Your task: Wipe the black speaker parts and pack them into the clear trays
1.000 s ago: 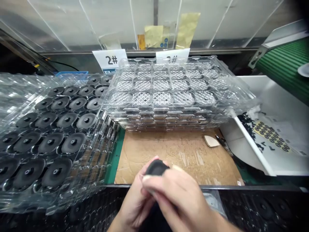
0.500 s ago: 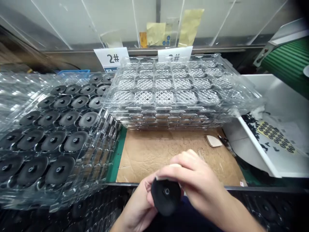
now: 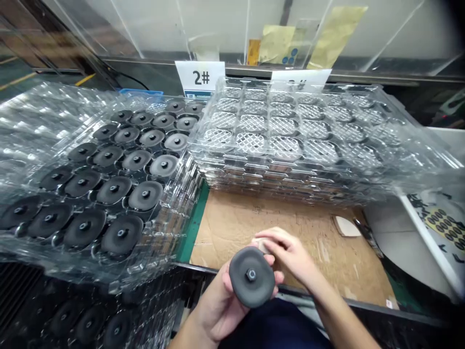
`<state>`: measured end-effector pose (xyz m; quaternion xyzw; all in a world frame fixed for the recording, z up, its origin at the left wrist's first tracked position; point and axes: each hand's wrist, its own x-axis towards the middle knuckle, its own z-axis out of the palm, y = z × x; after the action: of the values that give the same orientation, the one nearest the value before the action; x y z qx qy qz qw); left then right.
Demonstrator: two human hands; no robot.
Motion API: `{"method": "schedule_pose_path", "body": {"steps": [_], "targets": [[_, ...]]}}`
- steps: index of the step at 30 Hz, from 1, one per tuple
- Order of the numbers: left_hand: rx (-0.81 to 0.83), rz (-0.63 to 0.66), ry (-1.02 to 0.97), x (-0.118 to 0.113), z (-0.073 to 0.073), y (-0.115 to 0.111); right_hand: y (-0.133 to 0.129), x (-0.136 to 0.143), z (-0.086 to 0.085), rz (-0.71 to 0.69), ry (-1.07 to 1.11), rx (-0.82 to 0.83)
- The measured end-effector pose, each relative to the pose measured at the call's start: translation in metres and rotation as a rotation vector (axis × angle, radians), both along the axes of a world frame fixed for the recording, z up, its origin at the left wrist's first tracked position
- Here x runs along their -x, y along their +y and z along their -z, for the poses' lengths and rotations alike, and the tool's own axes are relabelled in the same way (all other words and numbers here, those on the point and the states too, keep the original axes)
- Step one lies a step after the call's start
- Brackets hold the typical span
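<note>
A black rounded disc (image 3: pixel 252 290) with a small metal-centred stud faces up in my left hand (image 3: pixel 221 310), whose fingers wrap round it from below. My right hand (image 3: pixel 296 257) is just beyond the disc's upper right edge, its fingers closed on a small pale piece (image 3: pixel 262 245) that touches or nearly touches the rim. Both hands are over the near edge of a brown cardboard sheet (image 3: pixel 232 218). To the left, a stack of clear trays (image 3: pixel 160 228) holds rows of similar black discs (image 3: pixel 122 234).
Behind the cardboard stands a stack of clear moulded trays (image 3: pixel 261 167). A pale curved piece (image 3: pixel 348 227) lies at the cardboard's right. A white bin (image 3: pixel 432 247) holds small black parts and a yellow label sheet (image 3: pixel 445 224). A "2#" sign (image 3: pixel 201 77) stands behind.
The view has swung left. The disc now faces up more fully, and my right hand has drawn back from over it to its upper right edge, showing the pale piece.
</note>
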<state>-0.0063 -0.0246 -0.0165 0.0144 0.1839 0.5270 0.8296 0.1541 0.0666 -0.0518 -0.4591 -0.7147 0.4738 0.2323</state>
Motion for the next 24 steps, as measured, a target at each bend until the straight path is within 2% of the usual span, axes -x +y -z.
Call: {"method": "schedule_pose_path", "body": {"steps": [2,4,6,8,10,11,14,16,20,24], "targets": [[0.0,0.005,-0.033,0.004,0.002,-0.001,-0.009,0.008,0.024,0.004,-0.04,-0.009],[-0.025,0.019,-0.06,0.008,0.003,-0.001,-0.016,0.012,0.035,0.041,-0.071,-0.027],[-0.067,0.029,-0.085,0.011,0.003,-0.001,-0.019,0.011,0.03,0.063,-0.081,-0.04],[-0.116,0.009,-0.052,0.014,0.004,-0.001,-0.021,0.007,0.014,0.06,-0.079,-0.045],[-0.214,-0.044,0.158,0.017,0.007,-0.001,-0.025,0.004,-0.003,0.064,-0.078,-0.053],[-0.306,-0.083,0.371,0.018,0.009,-0.001,-0.028,0.003,-0.009,0.08,-0.073,-0.059],[-0.696,-0.243,1.186,0.022,0.018,0.0,-0.043,0.001,-0.019,0.148,-0.043,-0.108],[-0.873,-0.328,1.514,0.022,0.023,0.001,-0.052,-0.001,-0.019,0.15,-0.041,-0.187],[-0.917,-0.318,1.592,0.021,0.021,0.0,-0.055,-0.012,-0.024,-0.025,-0.115,-0.431],[-0.714,-0.066,1.578,0.022,0.005,-0.002,-0.044,-0.018,-0.036,-0.164,-0.163,-0.532]]}}
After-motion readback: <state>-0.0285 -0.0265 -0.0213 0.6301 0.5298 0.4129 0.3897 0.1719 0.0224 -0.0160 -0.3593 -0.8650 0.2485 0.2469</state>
